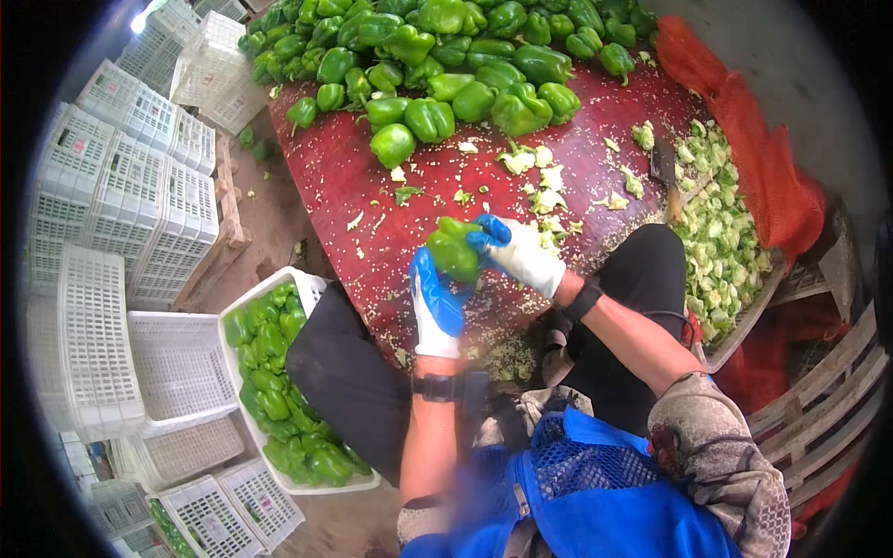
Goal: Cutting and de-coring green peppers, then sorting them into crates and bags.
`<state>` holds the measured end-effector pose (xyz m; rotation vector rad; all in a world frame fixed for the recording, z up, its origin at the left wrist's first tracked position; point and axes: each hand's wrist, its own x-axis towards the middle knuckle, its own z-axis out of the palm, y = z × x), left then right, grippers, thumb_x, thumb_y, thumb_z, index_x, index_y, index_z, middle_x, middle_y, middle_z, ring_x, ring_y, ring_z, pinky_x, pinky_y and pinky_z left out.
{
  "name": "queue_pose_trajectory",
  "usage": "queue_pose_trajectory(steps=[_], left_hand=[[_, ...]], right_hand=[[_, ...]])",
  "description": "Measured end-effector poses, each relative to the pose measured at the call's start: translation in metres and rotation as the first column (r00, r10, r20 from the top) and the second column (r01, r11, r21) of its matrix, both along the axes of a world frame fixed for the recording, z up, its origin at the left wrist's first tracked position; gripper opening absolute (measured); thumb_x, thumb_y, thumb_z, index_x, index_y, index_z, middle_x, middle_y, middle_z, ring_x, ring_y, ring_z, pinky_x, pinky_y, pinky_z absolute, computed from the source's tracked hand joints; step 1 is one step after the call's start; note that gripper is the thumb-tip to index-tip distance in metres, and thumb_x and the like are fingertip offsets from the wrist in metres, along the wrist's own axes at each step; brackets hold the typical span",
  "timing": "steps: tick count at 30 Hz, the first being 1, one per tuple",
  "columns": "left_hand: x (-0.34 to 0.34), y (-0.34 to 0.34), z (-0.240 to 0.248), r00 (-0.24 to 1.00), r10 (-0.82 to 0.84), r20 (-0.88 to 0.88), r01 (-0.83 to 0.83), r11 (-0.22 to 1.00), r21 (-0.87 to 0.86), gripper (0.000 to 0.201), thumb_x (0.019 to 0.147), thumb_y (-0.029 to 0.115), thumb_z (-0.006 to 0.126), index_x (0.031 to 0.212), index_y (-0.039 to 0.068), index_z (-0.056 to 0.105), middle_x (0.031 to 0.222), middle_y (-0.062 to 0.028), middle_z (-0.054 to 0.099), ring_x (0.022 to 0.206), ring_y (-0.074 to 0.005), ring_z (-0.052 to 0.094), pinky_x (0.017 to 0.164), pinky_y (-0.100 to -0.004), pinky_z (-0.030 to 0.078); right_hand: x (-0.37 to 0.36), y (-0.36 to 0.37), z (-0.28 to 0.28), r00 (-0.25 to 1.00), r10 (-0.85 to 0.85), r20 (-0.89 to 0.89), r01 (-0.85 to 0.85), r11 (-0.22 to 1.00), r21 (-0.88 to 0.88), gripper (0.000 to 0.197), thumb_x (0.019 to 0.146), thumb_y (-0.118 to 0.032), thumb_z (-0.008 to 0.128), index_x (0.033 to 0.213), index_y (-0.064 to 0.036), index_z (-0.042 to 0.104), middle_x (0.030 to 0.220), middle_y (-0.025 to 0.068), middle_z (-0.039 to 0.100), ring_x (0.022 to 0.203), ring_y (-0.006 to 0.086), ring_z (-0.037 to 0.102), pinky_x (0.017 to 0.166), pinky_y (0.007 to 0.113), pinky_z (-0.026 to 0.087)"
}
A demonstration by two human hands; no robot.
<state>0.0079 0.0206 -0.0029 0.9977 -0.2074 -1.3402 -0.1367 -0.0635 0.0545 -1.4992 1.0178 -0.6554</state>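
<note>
Between my two gloved hands, over the near edge of the red table (321, 172), is a green bell pepper (453, 249). My left hand (435, 302), in a white glove with blue coating, grips it from the lower left. From the right, the blue fingertips of my right hand (521, 251) press on its side; whether they also hold some small thing is hidden. Beyond the hands lies a big heap of whole green bell peppers (409, 51). Pale pepper cores (549, 191) and many scattered seeds lie on the tabletop nearer to me.
A white crate of green peppers (279, 372) stands by my left leg. At my right is a container full of pale cores (714, 223), with a dark-bladed knife (664, 167) at its edge. Stacked white crates (121, 186) line the left; red mesh cloth (744, 130) hangs at right.
</note>
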Motion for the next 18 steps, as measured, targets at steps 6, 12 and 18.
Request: queue_pose_trajectory(steps=[6,12,18], left_hand=[[0.018,-0.001,0.013,0.987,0.120,-0.106,-0.139,0.969,-0.204,0.027,0.099,0.035,0.056,0.116,0.015,0.060,0.106,-0.0043,0.066,0.094,-0.0173,0.063,0.081,-0.0344,0.053],[0.025,0.006,0.028,0.978,0.177,0.108,-0.156,0.972,-0.177,0.029,0.098,0.034,0.059,0.120,0.016,0.057,0.110,-0.0042,0.064,0.097,-0.0162,0.062,0.079,-0.0340,0.053],[-0.017,0.007,0.035,0.321,0.325,0.889,-0.152,0.945,-0.291,0.047,0.102,0.028,0.050,0.140,0.002,0.044,0.125,-0.0148,0.056,0.105,-0.0185,0.059,0.088,-0.0339,0.049]], right_hand=[[0.016,0.019,-0.002,0.910,0.107,0.401,-0.083,0.994,-0.078,0.029,0.096,-0.019,0.060,0.118,-0.0009,0.058,0.106,0.0107,0.065,0.092,0.0148,0.061,0.083,0.032,0.051],[0.028,0.032,-0.022,0.867,-0.096,0.489,0.122,0.992,-0.021,0.040,0.088,0.006,0.050,0.127,-0.0003,0.052,0.120,0.0117,0.061,0.112,0.0175,0.059,0.098,0.030,0.047],[0.034,0.011,-0.028,0.801,-0.261,0.539,0.064,0.932,0.357,0.038,0.093,-0.026,0.068,0.119,0.0002,0.060,0.103,0.0047,0.065,0.095,0.0110,0.058,0.084,0.027,0.049]])
